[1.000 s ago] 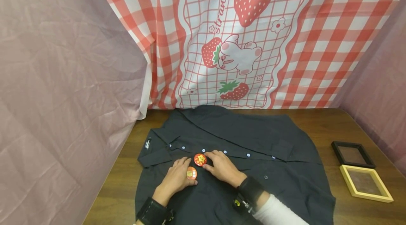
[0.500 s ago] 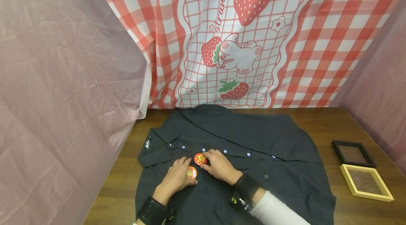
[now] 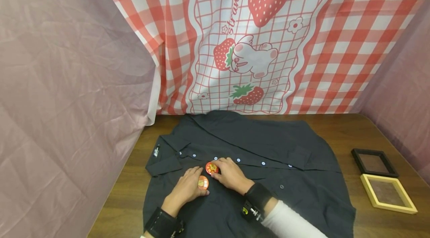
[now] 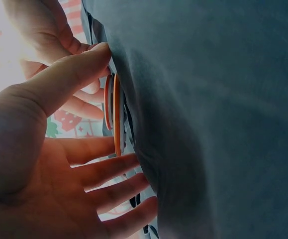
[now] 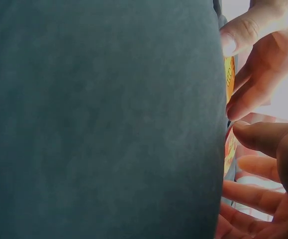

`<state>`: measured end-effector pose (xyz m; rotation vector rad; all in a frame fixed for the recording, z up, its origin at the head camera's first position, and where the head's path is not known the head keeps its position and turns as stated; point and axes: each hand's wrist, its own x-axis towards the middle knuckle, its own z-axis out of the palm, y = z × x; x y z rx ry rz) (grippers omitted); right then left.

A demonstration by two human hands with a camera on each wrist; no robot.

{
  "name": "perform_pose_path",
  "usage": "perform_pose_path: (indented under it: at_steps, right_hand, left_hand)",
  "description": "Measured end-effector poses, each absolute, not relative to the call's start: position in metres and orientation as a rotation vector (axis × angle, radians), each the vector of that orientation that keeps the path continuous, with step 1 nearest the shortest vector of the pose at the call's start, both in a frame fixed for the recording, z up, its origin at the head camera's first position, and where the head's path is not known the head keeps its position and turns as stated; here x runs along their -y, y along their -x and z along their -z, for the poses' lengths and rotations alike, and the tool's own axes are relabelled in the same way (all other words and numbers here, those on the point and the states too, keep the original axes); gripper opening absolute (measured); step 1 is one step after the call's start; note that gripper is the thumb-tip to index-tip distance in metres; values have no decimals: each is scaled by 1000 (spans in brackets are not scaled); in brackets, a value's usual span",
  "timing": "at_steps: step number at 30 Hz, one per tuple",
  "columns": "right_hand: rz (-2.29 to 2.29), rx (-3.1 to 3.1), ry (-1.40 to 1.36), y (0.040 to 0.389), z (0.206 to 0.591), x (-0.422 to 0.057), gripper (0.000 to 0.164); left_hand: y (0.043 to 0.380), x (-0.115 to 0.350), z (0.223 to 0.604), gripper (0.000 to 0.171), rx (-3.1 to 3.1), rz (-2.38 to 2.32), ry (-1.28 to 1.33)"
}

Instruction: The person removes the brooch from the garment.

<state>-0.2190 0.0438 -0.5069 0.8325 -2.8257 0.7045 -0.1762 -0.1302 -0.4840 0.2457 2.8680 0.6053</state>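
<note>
Noted a wooden table (image 3: 124,178), backed by a red-checked strawberry cloth (image 3: 349,44), with pink cloth (image 3: 67,81) at both sides. Recorded a dark shirt (image 3: 242,137) spread across the tabletop, collar (image 3: 169,154) toward the left. Found an orange badge (image 3: 203,183) on the shirt near the collar, grasped at the rim between thumb and fingers of the left hand (image 3: 186,186). Found a red badge (image 3: 211,168) just beside it, near the buttons (image 3: 238,160), pinched at the rim by the right hand (image 3: 232,175). Logged a black frame (image 3: 369,152) and a yellow frame (image 3: 369,192) lying together at far right.
</note>
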Motion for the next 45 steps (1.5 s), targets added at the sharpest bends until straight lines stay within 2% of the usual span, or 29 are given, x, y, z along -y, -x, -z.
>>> perform_pose_path:
  at_steps: [26, 37, 45]
  right_hand:
    - [-694, 2807, -844, 226, 504, -37, 34]
    - [-687, 2890, -860, 225, 501, -34, 46]
    - [-678, 2891, -871, 226, 501, -33, 47]
  left_hand:
    - [180, 137, 479, 78, -2855, -529, -360]
    - [179, 136, 478, 78, -2861, -526, -374]
    - [180, 137, 478, 77, -2867, -543, -378]
